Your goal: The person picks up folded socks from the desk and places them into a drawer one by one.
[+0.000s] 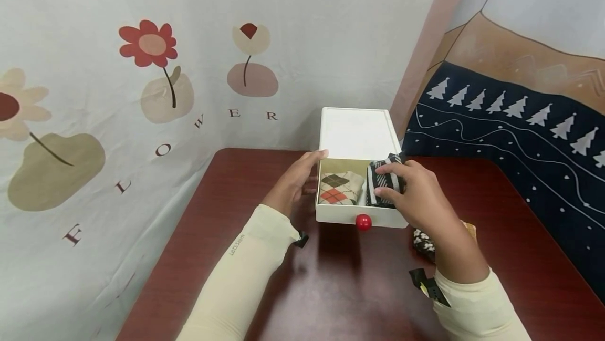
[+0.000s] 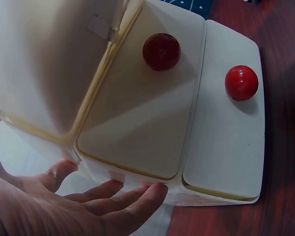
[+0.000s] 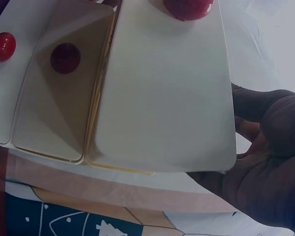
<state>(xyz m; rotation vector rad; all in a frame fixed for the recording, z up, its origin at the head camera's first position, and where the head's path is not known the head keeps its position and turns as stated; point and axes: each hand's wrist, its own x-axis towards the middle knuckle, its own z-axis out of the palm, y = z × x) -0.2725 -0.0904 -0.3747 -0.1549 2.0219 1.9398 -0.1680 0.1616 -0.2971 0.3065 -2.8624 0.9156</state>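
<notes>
A white drawer unit point(image 1: 359, 131) has its top drawer point(image 1: 337, 214) pulled out, with a red knob point(image 1: 363, 222) on its front. In the drawer's left half lies a folded argyle sock point(image 1: 347, 186) in beige, brown and orange. My right hand point(image 1: 420, 194) reaches in over the right side and holds a folded black-and-white patterned sock point(image 1: 373, 186) between fingers and thumb. In the right wrist view the drawer front hides those fingertips. My left hand point(image 2: 103, 206) braces the unit's side with extended fingers, touching it near the lower drawers.
Two lower drawers point(image 2: 221, 142) with red knobs are closed. Beside my right forearm, a dark floral folded cloth point(image 1: 423, 244) and a tan one point(image 1: 470, 229) lie on the red-brown table point(image 1: 368, 288). A flower-print curtain point(image 1: 203, 68) hangs behind.
</notes>
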